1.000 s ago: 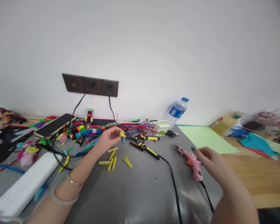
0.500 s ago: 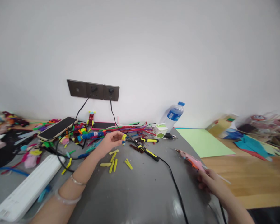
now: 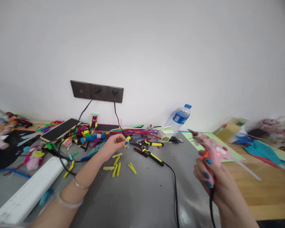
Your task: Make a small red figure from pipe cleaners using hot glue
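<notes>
Between the fingertips of my left hand point(image 3: 116, 145) is a small yellow-and-blue pipe-cleaner piece point(image 3: 127, 142), held above the grey table point(image 3: 137, 199). My right hand point(image 3: 211, 177) wraps round the handle of a pink glue gun point(image 3: 215, 151). Its dark nozzle points up and left, an orange light glows on its side, and a clear glue stick point(image 3: 247, 169) juts from its back. Below my left hand lie several short yellow pipe-cleaner pieces point(image 3: 115, 169). Wire cutters with yellow-and-black handles point(image 3: 154, 156) rest just right of that hand.
A white power strip point(image 3: 32, 190) and a phone point(image 3: 60, 129) lie at left among pipe-cleaner figures. Near the wall stand a water bottle point(image 3: 181, 114) and a small carton point(image 3: 165, 134). Green paper point(image 3: 235, 155) lies at right. A black cable point(image 3: 175, 190) crosses the table.
My right hand has raised the glue gun off the table side and turned it, nozzle now tilted upward. My left hand keeps its pinch in nearly the same place. The view has shifted slightly.
</notes>
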`<state>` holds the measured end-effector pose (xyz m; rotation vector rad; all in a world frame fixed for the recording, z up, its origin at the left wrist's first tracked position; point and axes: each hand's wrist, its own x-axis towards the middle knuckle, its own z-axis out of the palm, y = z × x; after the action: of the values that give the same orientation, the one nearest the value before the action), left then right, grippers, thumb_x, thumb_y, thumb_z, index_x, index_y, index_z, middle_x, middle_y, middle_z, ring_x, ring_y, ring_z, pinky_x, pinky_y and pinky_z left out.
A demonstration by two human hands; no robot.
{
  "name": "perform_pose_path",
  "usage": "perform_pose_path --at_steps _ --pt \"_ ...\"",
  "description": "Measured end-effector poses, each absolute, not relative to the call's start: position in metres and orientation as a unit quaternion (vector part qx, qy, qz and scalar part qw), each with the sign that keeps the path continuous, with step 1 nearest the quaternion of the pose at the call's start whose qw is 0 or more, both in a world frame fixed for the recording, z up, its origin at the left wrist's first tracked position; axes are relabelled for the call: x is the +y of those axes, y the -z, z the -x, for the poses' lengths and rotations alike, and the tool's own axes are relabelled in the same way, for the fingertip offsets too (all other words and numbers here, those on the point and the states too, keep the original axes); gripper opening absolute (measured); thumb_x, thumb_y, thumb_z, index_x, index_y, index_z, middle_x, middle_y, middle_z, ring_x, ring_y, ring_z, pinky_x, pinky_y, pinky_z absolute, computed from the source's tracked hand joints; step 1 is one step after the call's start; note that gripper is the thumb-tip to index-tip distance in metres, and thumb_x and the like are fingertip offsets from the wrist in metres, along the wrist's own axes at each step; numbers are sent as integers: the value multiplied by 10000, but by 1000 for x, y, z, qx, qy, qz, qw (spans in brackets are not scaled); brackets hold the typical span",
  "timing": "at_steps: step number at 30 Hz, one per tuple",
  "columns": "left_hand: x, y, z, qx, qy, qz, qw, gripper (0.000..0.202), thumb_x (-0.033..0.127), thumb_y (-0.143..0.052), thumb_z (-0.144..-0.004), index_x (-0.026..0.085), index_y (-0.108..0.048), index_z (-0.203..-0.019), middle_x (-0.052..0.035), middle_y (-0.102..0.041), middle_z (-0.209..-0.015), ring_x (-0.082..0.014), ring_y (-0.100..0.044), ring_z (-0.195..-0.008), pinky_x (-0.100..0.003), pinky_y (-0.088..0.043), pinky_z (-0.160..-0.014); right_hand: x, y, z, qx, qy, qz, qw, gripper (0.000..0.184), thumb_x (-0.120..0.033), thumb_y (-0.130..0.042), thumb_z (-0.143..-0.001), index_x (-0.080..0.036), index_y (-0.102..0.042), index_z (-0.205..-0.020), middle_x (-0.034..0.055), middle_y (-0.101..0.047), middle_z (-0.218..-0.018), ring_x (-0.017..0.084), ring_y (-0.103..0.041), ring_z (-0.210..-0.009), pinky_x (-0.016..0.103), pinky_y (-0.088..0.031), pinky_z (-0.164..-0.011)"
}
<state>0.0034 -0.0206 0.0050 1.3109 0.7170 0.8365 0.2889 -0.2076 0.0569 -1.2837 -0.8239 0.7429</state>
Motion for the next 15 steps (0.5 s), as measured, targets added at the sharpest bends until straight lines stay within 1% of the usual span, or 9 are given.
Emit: perform_pose_path --at_steps 1,2,3,4,5,8,10,12,15 --pt "-20 -5 -3 317 -369 -572 661 382 420 -809 -674 157 -548 -767 11 -624 -681 -97 -521 -606 -214 -380 -589 -198 -61 -277 -384 -371 536 654 288 -490 -657 -802 -253 -605 -958 -95 -329 -429 83 -267 -340 220 -255 -351" --pt "-20 -6 -3 315 -372 -562 668 394 418 -819 -661 158 -538 -750 13 -620 -671 -96 -522 -603 -213 -376 -586 -188 -63 -266 -399 -387 518 651 309 -479 -659 -814 -250 -606 -1015 -99 -325 -432 84 -265 -350 220 -243 -367" --pt "-19 -6 -2 313 -378 -551 675 406 415 -830 -647 160 -527 -735 20 -607 -658 -95 -524 -603 -214 -376 -588 -176 -63 -257 -411 -400 499 650 303 -474 -654 -826 -245 -610 -1021 -100 -321 -430 86 -262 -357 223 -232 -380" --pt "-19 -6 -2 311 -385 -538 683 416 411 -839 -635 162 -518 -723 30 -589 -646 -93 -524 -603 -214 -380 -593 -164 -63 -249 -423 -416 473 651 295 -483 -642 -835 -238 -618 -998 -101 -308 -421 89 -253 -364 228 -225 -390" --pt "-18 -6 -1 310 -392 -524 690 422 407 -846 -627 164 -511 -713 39 -573 -642 -89 -524 -603 -215 -385 -598 -152 -61 -244 -435 -436 445 651 313 -509 -629 -838 -228 -627 -977 -99 -299 -412 91 -248 -373 228 -206 -395" --pt "-17 -7 0 310 -400 -490 710 425 389 -857 -619 163 -506 -694 47 -552 -652 -77 -520 -604 -210 -397 -604 -118 -50 -236 -460 -497 375 633 386 -579 -567 -852 -207 -636 -931 -96 -294 -404 90 -250 -376 229 -198 -407" --pt "-16 -7 0 305 -398 -476 723 415 373 -858 -627 164 -505 -689 41 -557 -658 -75 -522 -611 -206 -403 -603 -104 -39 -233 -458 -523 367 619 411 -598 -513 -880 -204 -618 -936 -108 -264 -396 86 -224 -353 226 -179 -390" --pt "-16 -7 0 304 -396 -465 731 407 358 -860 -631 167 -505 -689 36 -567 -657 -76 -522 -615 -203 -408 -602 -99 -27 -229 -447 -521 381 619 407 -593 -489 -901 -201 -592 -939 -113 -268 -391 85 -229 -345 225 -184 -389" --pt "-16 -7 -1 308 -398 -445 741 406 352 -870 -622 172 -515 -705 28 -590 -667 -82 -532 -629 -202 -420 -603 -104 -13 -224 -452 -501 398 622 423 -604 -483 -910 -191 -558 -855 -105 -307 -385 81 -272 -351 228 -215 -411"
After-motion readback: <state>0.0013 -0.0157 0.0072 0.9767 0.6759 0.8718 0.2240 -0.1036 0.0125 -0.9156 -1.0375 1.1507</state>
